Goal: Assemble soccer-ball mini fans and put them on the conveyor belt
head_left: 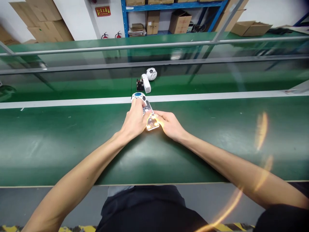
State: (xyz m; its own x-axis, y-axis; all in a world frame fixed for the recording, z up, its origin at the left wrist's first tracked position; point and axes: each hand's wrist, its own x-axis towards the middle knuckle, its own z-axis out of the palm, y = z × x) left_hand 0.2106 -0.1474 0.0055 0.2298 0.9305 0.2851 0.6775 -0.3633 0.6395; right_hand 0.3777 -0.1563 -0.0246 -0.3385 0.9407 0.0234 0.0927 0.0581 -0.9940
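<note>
Above the green worktop I hold a white handheld device with a football-patterned round head [138, 94], blue in its middle. Its handle is uncovered and shows a circuit board [153, 124] with glowing orange-yellow lights at the lower end. My left hand [136, 118] is closed around the head and the left side of the handle. Along the right edge, near the lights, my right hand [169, 124] pinches the board end; glare and fingers hide the exact contact. Beyond lie a white handle cover [146, 83], a football-patterned shell [151, 74] and a black square part [139, 85].
A white strip [217, 95] crosses the green worktop [72, 141] beyond my hands. Farther back run grey metal rails [96, 48] and a dark reflective panel. Cardboard boxes [180, 22] stand on a blue shelf [173, 5] against the wall.
</note>
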